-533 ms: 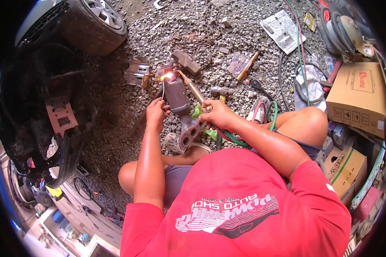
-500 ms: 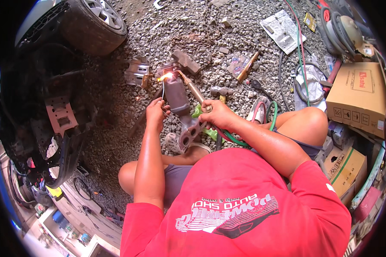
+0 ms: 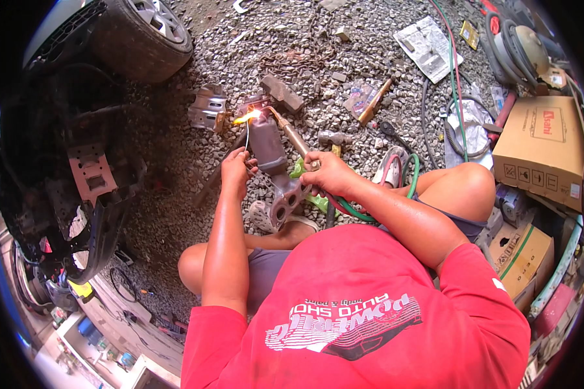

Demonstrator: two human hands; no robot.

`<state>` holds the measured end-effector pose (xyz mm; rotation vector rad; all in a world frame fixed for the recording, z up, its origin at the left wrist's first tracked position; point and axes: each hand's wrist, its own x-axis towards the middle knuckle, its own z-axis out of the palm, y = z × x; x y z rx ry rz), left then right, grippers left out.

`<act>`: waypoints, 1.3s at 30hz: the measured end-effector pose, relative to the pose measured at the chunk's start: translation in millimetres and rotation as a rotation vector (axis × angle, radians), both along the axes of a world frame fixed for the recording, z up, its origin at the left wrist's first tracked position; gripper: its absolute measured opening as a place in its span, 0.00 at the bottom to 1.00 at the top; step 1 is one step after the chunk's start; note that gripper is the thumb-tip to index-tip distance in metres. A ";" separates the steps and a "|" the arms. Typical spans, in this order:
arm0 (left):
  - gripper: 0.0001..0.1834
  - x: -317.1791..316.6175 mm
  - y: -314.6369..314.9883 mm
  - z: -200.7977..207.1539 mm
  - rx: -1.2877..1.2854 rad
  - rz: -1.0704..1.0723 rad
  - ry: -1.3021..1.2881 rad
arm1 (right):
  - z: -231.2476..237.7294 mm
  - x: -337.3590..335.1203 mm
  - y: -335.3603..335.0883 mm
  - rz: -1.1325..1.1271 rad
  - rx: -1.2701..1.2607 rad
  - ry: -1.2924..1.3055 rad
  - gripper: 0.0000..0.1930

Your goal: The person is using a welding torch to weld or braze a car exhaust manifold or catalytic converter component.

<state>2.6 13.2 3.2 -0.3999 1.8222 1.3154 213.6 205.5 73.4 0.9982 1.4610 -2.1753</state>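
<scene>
My right hand [image 3: 326, 174] is closed round the brass handle of a gas welding torch [image 3: 294, 137], with green and red hoses trailing from behind it. Its tip points at the far end of a grey metal exhaust manifold [image 3: 266, 144], where a bright orange flame [image 3: 249, 116] burns. Pinched in my left hand [image 3: 238, 170] is a thin filler rod [image 3: 247, 136], its far end reaching up to the flame. The manifold lies slanting between my hands, its flange with round ports [image 3: 284, 206] nearest my body.
A steel block [image 3: 281, 93], a bent metal bracket [image 3: 207, 104], a hammer [image 3: 335, 138] and a wooden-handled tool [image 3: 376, 101] lie on the gravel. On the left is a car wheel [image 3: 150, 39] beside dark car parts. Cardboard boxes [image 3: 540, 146] stand at right.
The flame spreads a little farther left and looks more orange. Both hands, the torch and the manifold stay almost where they were.
</scene>
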 end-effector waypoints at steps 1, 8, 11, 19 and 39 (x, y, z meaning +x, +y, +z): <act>0.20 0.1 -0.1 0.2 0.000 0.001 0.000 | 0.5 -0.1 -0.3 0.001 0.000 0.000 0.10; 0.21 -0.8 -0.4 -1.3 0.012 0.002 -0.005 | -1.6 -1.0 -0.2 -0.008 -0.019 -0.006 0.11; 0.20 -1.3 -0.9 -2.2 0.011 -0.001 -0.002 | -2.1 -1.3 -0.5 -0.006 -0.015 -0.005 0.11; 0.20 -0.4 1.1 -2.4 0.008 -0.004 0.003 | -2.7 -2.4 -0.5 0.004 -0.007 0.001 0.11; 0.20 -4.0 -2.6 -8.7 0.013 0.007 -0.012 | -3.5 -6.2 -1.2 0.005 -0.021 0.008 0.11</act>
